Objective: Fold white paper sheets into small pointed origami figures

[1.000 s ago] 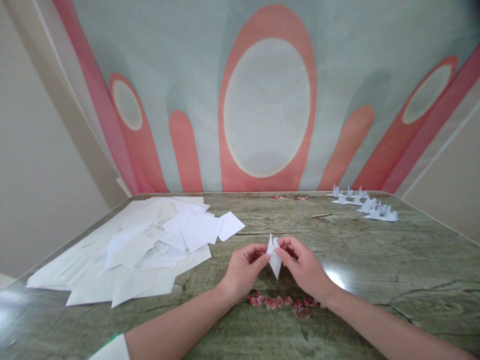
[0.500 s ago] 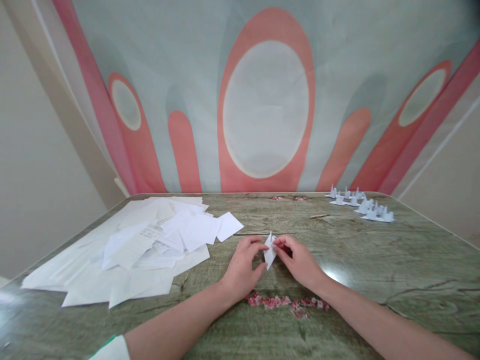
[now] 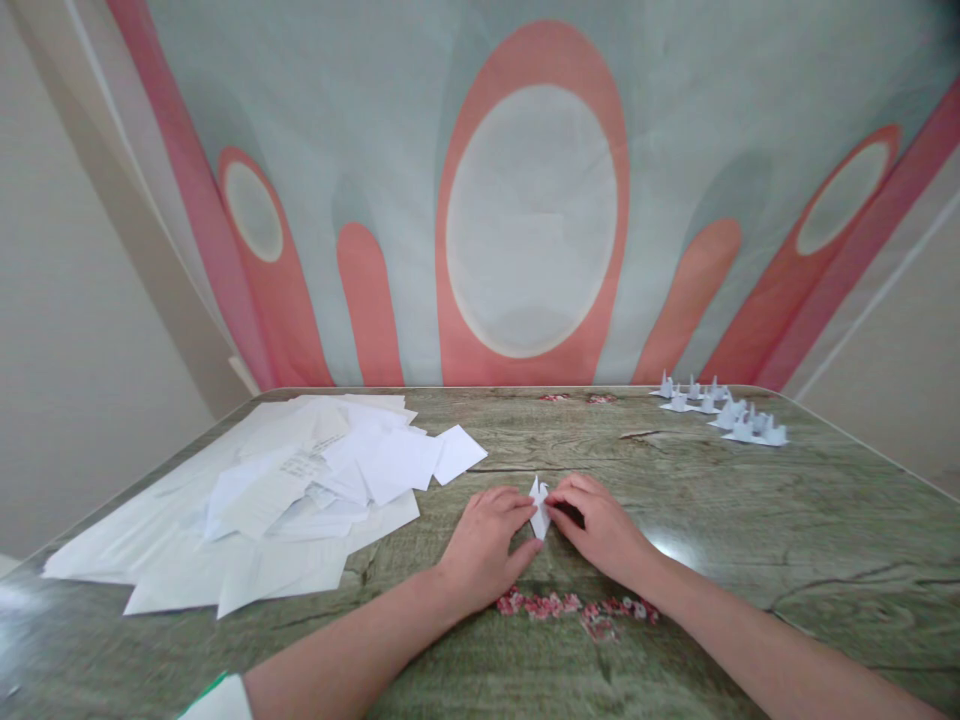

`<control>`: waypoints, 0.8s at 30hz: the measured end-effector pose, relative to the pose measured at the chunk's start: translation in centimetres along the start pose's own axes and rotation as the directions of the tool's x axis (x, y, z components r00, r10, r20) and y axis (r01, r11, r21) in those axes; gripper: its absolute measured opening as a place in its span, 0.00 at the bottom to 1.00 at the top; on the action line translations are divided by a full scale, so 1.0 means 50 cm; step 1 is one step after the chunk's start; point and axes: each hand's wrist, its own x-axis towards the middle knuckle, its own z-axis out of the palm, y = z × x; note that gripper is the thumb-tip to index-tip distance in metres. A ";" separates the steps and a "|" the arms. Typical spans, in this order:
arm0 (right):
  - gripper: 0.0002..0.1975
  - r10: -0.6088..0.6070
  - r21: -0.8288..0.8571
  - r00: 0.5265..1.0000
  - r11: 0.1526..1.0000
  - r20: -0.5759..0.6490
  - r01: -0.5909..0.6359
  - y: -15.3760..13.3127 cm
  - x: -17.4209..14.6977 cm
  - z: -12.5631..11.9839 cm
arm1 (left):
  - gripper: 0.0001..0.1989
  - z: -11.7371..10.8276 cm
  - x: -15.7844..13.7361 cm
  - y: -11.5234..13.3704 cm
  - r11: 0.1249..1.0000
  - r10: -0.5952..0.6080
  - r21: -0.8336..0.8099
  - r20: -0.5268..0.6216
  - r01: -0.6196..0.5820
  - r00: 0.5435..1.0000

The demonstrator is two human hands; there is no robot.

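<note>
A small white paper crane point(image 3: 539, 512) is held between both hands near the middle of the table, its two pointed ends sticking up. My left hand point(image 3: 491, 540) is closed on its left side, fingertips at the upper part and thumb at the lower tip. From the right, my right hand point(image 3: 592, 520) pinches the crane between thumb and forefinger. The fingers cover part of the folds, so I cannot make out the whole shape.
On the left of the wood-patterned table point(image 3: 750, 540) lies a spread pile of white paper sheets point(image 3: 285, 500), with a square sheet point(image 3: 459, 455) at its right edge. Several folded paper cranes point(image 3: 739, 415) stand at the back right. A patterned backdrop point(image 3: 405, 120) hangs behind.
The crane has come down slightly and sits more upright between the fingers. My left hand has shifted a little to the right; both hands keep hold of the crane.
</note>
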 end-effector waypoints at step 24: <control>0.08 -0.386 -0.470 0.895 0.761 0.225 0.447 -0.016 -0.001 -0.028 | 0.12 -0.026 0.021 -0.017 0.983 0.183 -0.004 0.095 -0.184 0.978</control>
